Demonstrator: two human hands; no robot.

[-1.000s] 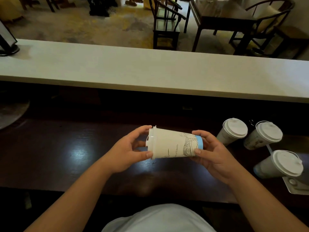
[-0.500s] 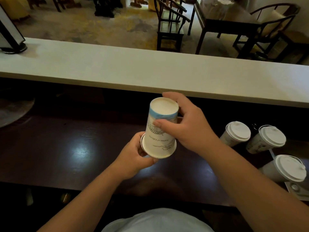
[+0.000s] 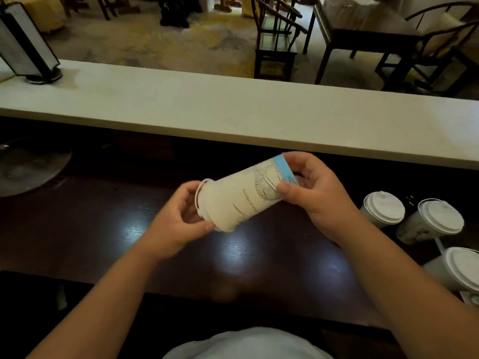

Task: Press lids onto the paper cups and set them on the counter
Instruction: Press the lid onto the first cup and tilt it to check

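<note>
Above the dark wooden tabletop (image 3: 77,229), a paper cup (image 3: 243,195) is held in the air by both hands, tipped almost onto its side. Its blue-banded base points up and to the right, toward the pale raised counter (image 3: 233,110), and its lidded mouth points down and to the left. The left hand (image 3: 178,218) cups the mouth end, fingers (image 3: 191,187) curled around the white lid (image 3: 203,200); the lid's rim shows at the cup's edge, though motion blur prevents judging how fully it is seated. The right hand (image 3: 316,193) grips the base end, thumb laid across the printed side wall and the other fingers wrapped behind the blue band. Both hands are closed on the cup, which touches no surface. At the right edge of the tabletop stand 3 lidded paper cups (image 3: 383,211), close together and well apart from the held cup; the nearest one is partly cut off by the frame. A black-framed lamp (image 3: 26,45) stands at the far left end of the counter. Beyond the counter, dark wooden chairs (image 3: 274,40) and a table (image 3: 363,29) occupy a patterned floor.
</note>
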